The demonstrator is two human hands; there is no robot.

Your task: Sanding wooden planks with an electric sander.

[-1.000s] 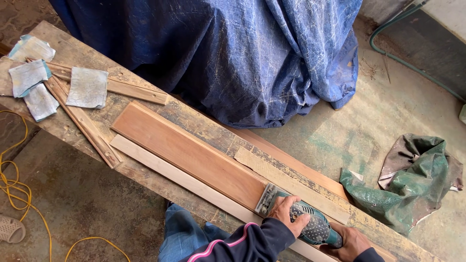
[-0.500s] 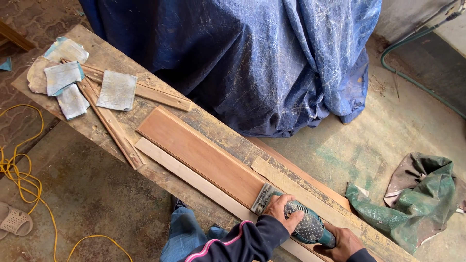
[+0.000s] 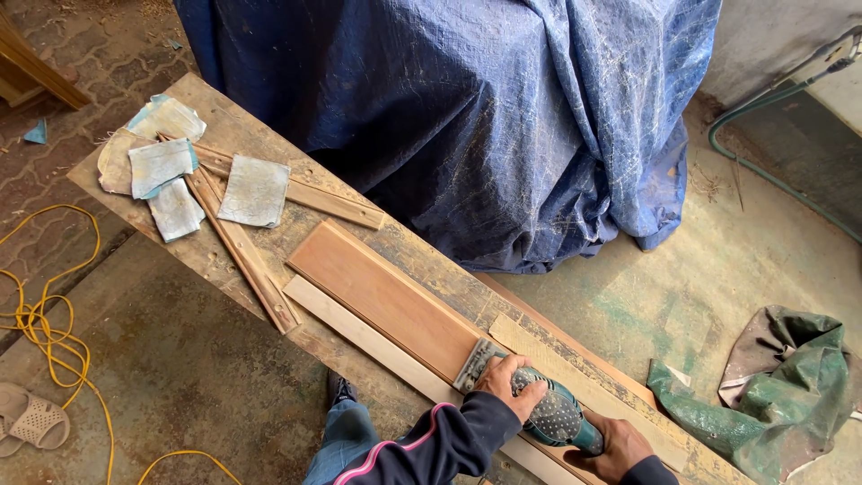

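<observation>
Fingers of the left hand [image 3: 505,383] curl over the front of a teal electric sander [image 3: 539,411], the right hand [image 3: 611,449] clasping its rear, the tool flat on a reddish board [image 3: 382,301] atop the worn workbench [image 3: 229,135], sandpaper sheets [image 3: 256,190] farther off.

The person's left hand [image 3: 508,384] lay palm down with the fingers curled over the front of the held tool, the thumb pointing toward the lower right; the left forearm, in a dark sleeve with a pink stripe, ran in from the bottom edge and bent at the wrist. The right hand [image 3: 613,449] sat lower and to the right, close to the bottom edge, closed around the rear of the same tool with the knuckles facing up. The right wrist was only partly in view and its sleeve was cut off by the frame.
</observation>
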